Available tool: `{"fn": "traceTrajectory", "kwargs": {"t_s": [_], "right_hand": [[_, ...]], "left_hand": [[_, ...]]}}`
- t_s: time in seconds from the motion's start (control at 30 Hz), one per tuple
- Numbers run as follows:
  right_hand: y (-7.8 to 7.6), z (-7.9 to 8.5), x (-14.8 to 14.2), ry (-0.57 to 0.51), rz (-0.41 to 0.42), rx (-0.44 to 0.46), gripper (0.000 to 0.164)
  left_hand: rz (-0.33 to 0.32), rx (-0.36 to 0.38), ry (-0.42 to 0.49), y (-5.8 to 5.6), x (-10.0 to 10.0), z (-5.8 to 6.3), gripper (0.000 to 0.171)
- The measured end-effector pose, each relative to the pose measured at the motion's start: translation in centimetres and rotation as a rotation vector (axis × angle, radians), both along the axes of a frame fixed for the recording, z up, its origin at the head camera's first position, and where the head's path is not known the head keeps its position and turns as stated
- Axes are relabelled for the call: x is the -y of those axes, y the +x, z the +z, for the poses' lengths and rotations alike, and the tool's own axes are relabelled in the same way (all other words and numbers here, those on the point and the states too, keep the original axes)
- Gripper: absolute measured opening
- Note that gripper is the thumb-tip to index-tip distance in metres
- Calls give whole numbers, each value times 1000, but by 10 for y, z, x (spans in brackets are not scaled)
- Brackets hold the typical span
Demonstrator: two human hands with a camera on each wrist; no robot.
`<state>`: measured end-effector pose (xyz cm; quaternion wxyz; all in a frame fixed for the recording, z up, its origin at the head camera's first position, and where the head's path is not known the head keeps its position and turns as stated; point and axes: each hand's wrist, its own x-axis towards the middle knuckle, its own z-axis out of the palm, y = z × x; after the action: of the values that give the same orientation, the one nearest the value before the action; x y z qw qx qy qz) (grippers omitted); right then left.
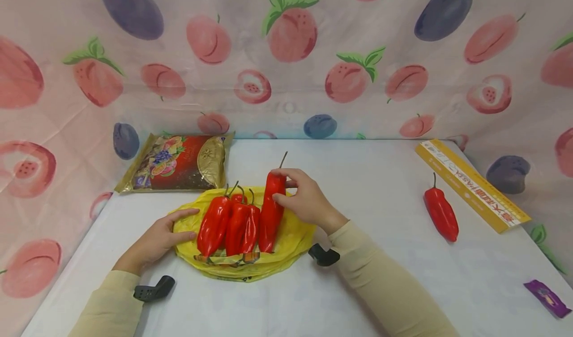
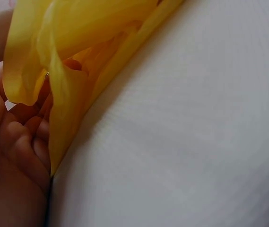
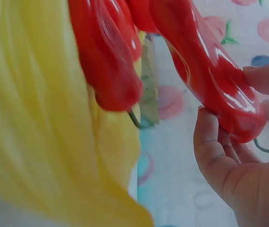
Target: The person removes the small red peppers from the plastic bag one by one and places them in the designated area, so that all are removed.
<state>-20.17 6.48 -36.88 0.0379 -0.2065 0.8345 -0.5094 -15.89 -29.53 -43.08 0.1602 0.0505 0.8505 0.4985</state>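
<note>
A yellow plastic bag [image 1: 295, 227] lies spread on the table, with several glossy red peppers [image 1: 215, 226] side by side on it, green stems pointing away from me. My right hand [image 1: 309, 197] pinches one red pepper [image 1: 270, 217] near its stem end, thumb on one side and fingers on the other. That pepper stands raised at the right of the group, and its stem end shows between the fingertips in the right wrist view. At the bag's left edge, my left hand [image 1: 158, 235] holds the yellow plastic; its curled fingers [image 2: 18, 137] are partly hidden behind the folds.
Behind the bag at the left lies a gold and red packet [image 1: 179, 163]. Off to the right are a single red pepper [image 1: 440, 214] and a long yellow pasta box [image 1: 472, 185]. A small purple wrapper [image 1: 548, 298] sits near the table's right edge. Fruit-patterned cloth [image 1: 286, 93] surrounds the table.
</note>
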Motion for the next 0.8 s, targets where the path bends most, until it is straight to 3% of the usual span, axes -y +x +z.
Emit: {"fn": "traceTrajectory", "kwargs": {"t_s": [0.43, 0.8], "right_hand": [[-9, 5, -43, 23, -77, 10, 51], [-12, -6, -97, 103, -206, 92, 54]], "left_hand": [[-1, -4, -25, 1, 1, 0, 67], [3, -9, -2, 1, -1, -1, 66]]}}
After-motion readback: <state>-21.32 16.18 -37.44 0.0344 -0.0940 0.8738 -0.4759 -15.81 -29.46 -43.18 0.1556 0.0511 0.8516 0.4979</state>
